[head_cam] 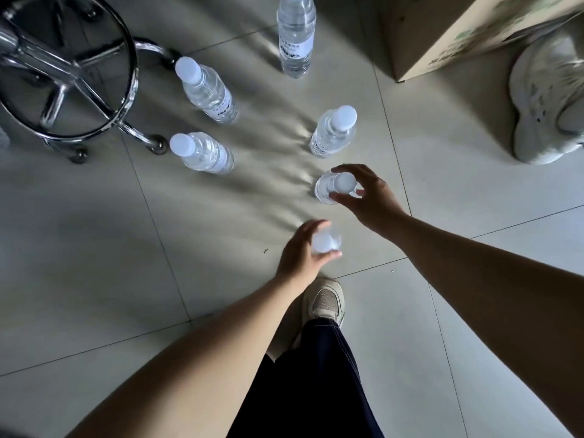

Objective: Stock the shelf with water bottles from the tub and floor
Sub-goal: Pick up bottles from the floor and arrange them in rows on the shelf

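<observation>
Left hand: my left hand (303,251) reaches down at frame centre, forearm running up from the lower left, fingers and thumb curled round the top of a clear plastic water bottle with a white cap (327,241); that bottle is blurred, and I cannot tell whether it still touches the floor.
Right hand: my right hand (368,197) stretches in from the right edge, arm nearly straight, index finger arched over and thumb under a second clear water bottle with a white cap (324,188), pinching it near the neck; this one stands upright on the floor just above the left hand.
Hands together: apart, each clamped on its own bottle, right above left in the frame.
Other bottles: four more clear capped bottles stand upright on the floor: one just above my right hand (333,131), two left of centre (202,151) (207,90), one at the top centre (296,36).
Floor: pale grey glossy tiles (94,263) with dark grout lines.
My foot: beige mesh sneaker (325,300) just below the left hand, dark trouser leg (316,374) beneath it.
Upper left: chrome stool base with a ring and castors (69,67).
Upper right: brown cardboard box (442,33), and beside it a pale chunky sneaker (546,99) at the right edge.
</observation>
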A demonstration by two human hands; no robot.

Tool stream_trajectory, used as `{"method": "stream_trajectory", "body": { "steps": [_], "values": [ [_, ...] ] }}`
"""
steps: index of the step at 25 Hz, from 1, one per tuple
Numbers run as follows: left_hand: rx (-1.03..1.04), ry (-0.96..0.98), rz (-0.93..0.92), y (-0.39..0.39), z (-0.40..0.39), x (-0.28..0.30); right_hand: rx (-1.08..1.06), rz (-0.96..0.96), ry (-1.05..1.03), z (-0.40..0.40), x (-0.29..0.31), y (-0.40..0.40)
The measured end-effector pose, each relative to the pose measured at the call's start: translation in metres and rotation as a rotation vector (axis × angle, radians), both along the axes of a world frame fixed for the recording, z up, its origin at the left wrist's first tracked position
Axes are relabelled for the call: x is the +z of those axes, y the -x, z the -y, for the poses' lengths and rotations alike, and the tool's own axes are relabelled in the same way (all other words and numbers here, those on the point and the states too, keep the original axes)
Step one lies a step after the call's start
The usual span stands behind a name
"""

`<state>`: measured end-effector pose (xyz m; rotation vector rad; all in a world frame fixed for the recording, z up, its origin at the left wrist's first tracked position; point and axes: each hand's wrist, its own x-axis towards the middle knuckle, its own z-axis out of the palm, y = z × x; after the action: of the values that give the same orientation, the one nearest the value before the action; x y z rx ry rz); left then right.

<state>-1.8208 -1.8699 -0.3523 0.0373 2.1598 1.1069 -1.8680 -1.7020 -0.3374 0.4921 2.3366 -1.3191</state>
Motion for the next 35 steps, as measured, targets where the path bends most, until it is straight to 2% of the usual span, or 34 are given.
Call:
{"method": "stream_trajectory", "body": {
  "steps": [2,5,9,12,18,20,25,27,31,35],
  "values": [
    [0.173,0.062,0.038,0.014,0.012,0.013,-0.013,-0.004,-0.006,0.002,0.013,-0.002],
    [0.274,0.114,0.019,0.031,0.034,0.051,-0.027,0.008,0.001,0.006,0.055,0.001],
    [0.322,0.112,-0.051,0.068,0.057,0.129,-0.004,-0.058,-0.022,0.012,0.146,0.021],
    [0.277,0.087,-0.118,0.109,0.069,0.208,-0.001,-0.167,-0.004,0.019,0.228,0.048],
    [0.162,-0.027,-0.276,0.187,0.086,0.420,-0.032,-0.311,0.076,0.032,0.439,0.116],
    [0.135,-0.079,-0.304,0.213,0.101,0.503,0.017,-0.390,0.104,0.043,0.527,0.134],
    [0.140,-0.112,-0.508,0.266,0.164,0.729,0.155,-0.621,0.075,0.090,0.773,0.158],
    [0.144,-0.104,-0.569,0.270,0.190,0.812,0.169,-0.695,0.074,0.116,0.852,0.158],
    [0.216,-0.103,-0.703,0.260,0.262,0.972,0.201,-0.814,0.203,0.189,0.993,0.160],
    [0.279,-0.124,-0.813,0.239,0.332,1.087,0.303,-0.801,0.331,0.268,1.092,0.168]
  ]
}}
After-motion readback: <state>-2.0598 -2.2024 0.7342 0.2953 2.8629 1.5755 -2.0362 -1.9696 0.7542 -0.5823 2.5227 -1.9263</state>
